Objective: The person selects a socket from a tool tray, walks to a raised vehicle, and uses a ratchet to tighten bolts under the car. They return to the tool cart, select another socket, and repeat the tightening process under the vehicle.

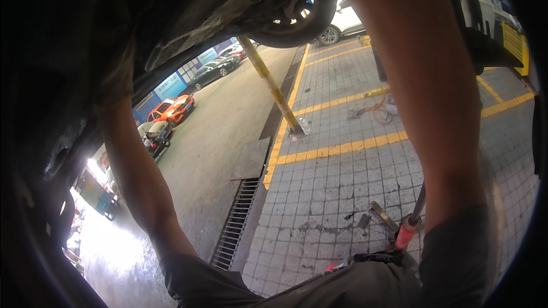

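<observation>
Both my arms reach up beneath the dark underside [194,20] of a raised car. In deep shadow at the upper left, my left hand [116,77] is against or close beside the dark underbody; its fingers are too dim to make out, and so is anything in them. My right forearm rises past the top edge of the picture, so the right hand is out of sight. Between the arms, the car's wheel [322,20] hangs with its spoked rim showing.
A yellow post [268,85] stands ahead, with a plastic bottle [305,127] at its foot. A drain grate [237,222] runs along the tiles. Near my body are a red cylindrical tool [406,234] and a metal bar [383,215]. An orange car [171,110] is parked left.
</observation>
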`<state>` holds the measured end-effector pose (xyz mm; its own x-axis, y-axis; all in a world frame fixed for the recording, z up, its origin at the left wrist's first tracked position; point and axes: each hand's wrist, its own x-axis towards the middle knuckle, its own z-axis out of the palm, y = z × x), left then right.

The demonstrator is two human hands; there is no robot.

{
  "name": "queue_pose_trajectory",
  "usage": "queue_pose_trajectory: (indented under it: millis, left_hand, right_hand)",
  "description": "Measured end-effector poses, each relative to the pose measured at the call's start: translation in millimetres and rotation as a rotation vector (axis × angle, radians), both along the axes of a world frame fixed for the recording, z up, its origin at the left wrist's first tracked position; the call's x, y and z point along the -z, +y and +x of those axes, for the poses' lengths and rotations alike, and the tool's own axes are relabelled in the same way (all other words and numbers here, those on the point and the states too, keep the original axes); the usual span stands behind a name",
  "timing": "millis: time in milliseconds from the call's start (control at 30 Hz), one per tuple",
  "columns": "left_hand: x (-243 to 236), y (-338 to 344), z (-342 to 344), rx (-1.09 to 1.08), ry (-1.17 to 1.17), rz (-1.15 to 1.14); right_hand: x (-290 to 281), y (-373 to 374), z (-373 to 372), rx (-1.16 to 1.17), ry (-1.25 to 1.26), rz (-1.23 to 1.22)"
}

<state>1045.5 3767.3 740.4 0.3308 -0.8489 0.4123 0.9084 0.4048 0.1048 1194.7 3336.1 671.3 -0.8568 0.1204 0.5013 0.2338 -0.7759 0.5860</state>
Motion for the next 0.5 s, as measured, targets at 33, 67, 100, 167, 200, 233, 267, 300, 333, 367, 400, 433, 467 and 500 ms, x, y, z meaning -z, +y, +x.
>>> queue_pose_trajectory:
  millis: [33,67,100,167,200,233,267,300,333,367,400,433,467,500]
  left_hand:
    - [-1.2,-2.8,0.3,0.014,0.011,-0.01]
    - [-0.2,-4.6,-0.7,0.015,0.017,-0.018]
    - [0.0,-6.2,-1.5,0.016,0.026,-0.026]
    - [0.3,-9.3,-0.5,0.018,0.043,-0.034]
    - [0.2,-10.6,0.0,0.015,0.025,-0.026]
    - [0.8,-12.0,1.0,0.011,0.006,-0.017]
    - [0.5,-13.9,1.0,0.031,0.034,-0.005]
    - [1.4,-15.4,1.2,0.068,0.07,-0.043]
    - [1.7,-17.1,0.8,0.053,0.051,-0.04]
    - [3.4,-18.4,1.2,0.053,0.045,-0.087]
    - [3.2,-19.2,-0.3,0.025,0.039,-0.108]
    - [3.8,-20.0,-0.4,0.045,0.035,-0.121]
    - [3.5,-20.4,-0.4,0.039,0.031,-0.103]
    - [2.8,-20.0,0.7,0.039,0.019,-0.089]
  right_hand:
    - [0.1,-0.8,-0.1,0.004,0.002,0.0]
    - [0.5,-0.8,-0.3,0.006,0.004,0.002]
    - [1.0,-0.6,-0.7,0.002,0.007,0.004]
    - [1.2,-1.5,-0.3,0.003,0.015,0.008]
    - [1.4,-1.5,0.2,0.007,0.02,0.01]
    - [1.4,-1.7,1.2,0.006,0.026,0.01]
    - [2.5,-2.2,2.5,0.007,0.034,0.014]
    - [2.3,-2.2,3.9,0.003,0.04,0.02]
    - [3.8,-2.8,5.6,0.005,0.044,0.025]
    - [3.5,-2.8,6.8,0.015,0.051,0.031]
    - [4.3,-2.3,8.1,0.029,0.071,0.042]
    - [3.5,-1.5,8.2,0.051,0.096,0.052]
    - [2.3,0.4,8.0,0.056,0.104,0.056]
    - [2.3,1.7,6.9,0.071,0.111,0.055]
